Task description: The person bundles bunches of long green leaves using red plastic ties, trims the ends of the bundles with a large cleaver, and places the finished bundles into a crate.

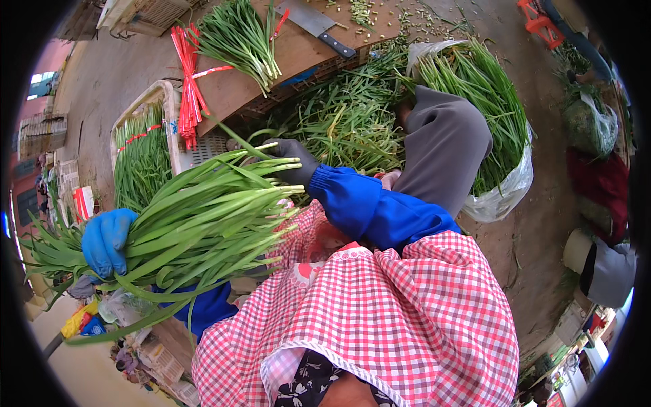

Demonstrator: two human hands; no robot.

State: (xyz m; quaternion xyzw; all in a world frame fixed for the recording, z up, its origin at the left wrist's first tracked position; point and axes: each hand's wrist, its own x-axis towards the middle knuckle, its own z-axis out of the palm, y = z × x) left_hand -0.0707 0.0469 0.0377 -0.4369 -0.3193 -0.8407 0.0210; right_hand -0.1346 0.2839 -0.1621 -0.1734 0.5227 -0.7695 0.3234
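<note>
My left hand, in a blue glove, is closed around the leafy part of a large loose bunch of garlic chives. The pale cut ends point right, towards my right hand in a dark grey glove. Those fingers are at the upper stem ends, partly hidden by stalks; whether they grip any is unclear. Beyond, a smaller chive bunch lies on a wooden board, beside red printed tie strips and a cleaver with a black handle.
A plastic crate of tied chives stands at left. Loose leaves are heaped below the board. More chives fill a clear plastic bag right of my knee. Other people and a red stool are at far right.
</note>
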